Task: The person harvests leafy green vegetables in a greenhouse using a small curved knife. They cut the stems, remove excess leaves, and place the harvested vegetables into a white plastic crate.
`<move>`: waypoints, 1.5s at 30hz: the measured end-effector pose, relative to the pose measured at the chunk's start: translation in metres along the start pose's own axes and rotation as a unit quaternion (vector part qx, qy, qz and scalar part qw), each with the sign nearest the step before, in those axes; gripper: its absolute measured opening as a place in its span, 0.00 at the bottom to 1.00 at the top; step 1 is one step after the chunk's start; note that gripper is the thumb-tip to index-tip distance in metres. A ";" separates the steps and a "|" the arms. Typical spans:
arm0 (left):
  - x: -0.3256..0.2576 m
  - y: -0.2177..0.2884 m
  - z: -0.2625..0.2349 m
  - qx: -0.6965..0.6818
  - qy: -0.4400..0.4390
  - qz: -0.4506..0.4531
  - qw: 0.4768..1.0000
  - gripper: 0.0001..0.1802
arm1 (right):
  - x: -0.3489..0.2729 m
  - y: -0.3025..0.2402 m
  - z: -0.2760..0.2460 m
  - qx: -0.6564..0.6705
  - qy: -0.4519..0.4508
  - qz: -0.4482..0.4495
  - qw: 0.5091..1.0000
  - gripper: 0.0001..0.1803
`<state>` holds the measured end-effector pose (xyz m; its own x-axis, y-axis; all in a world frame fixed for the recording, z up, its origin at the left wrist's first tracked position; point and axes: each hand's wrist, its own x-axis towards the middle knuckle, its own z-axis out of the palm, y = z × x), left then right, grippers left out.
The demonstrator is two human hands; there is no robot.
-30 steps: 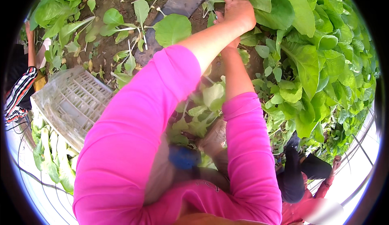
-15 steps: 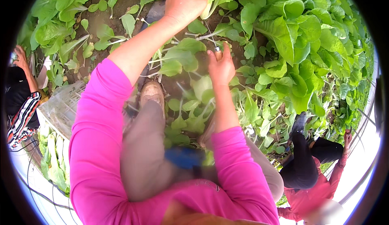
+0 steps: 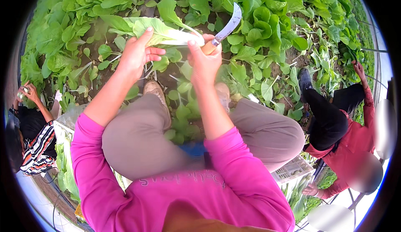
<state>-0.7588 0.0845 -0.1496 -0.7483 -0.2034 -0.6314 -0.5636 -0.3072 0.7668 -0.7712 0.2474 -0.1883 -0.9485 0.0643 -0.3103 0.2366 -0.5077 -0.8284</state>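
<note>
A leafy green with a thick white stalk, like a bok choy (image 3: 169, 33), lies sideways between my hands above the plant bed. My left hand (image 3: 135, 57) supports its leafy part, thumb over the leaves and the other fingers loosely curled below. At the white stalk end is my right hand (image 3: 204, 65), wrapped round the wooden handle of a curved knife (image 3: 230, 24). Its thumb presses close to the stalk's base, beside a loose leaf stem. The spotted blade points up and away to the right, apart from the vegetable.
Dense leafy plants (image 3: 267, 27) grow ahead and to the right. Cut leaves litter the soil around my shoe (image 3: 155, 90). White crates stand at left and at right (image 3: 292, 170). One person in striped clothing (image 3: 37, 148) crouches at left; another in red (image 3: 346, 142) sits at right.
My left hand has drawn back from the far plants, bringing the bok choy with it. My right hand has risen to meet the stalk end, and the knife blade has come up out of the plants.
</note>
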 end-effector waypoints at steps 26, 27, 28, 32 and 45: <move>-0.062 0.038 0.122 0.660 -0.131 0.280 0.685 0.23 | 0.028 -0.236 -0.142 -0.538 -0.143 -0.094 0.825 0.24; -0.054 0.030 0.135 0.667 -0.149 0.280 0.674 0.23 | 0.032 -0.223 -0.168 -0.524 -0.103 -0.069 0.843 0.23; -0.045 0.022 0.146 0.672 -0.181 0.290 0.657 0.24 | 0.037 -0.206 -0.195 -0.526 -0.081 -0.030 0.846 0.24; -0.012 -0.020 0.198 0.708 -0.265 0.345 0.556 0.24 | 0.047 -0.109 -0.270 -0.483 -0.014 0.125 0.866 0.24; 0.135 -0.127 0.327 0.832 -0.245 0.322 0.381 0.16 | 0.101 0.008 -0.277 -0.146 0.195 0.196 0.950 0.20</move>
<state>-0.9031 0.3999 -0.2946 -0.6652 0.5832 -0.4662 0.6537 0.7566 0.0138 -0.8069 0.4878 -0.3557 -0.6393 0.2621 -0.7229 0.6572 -0.3017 -0.6907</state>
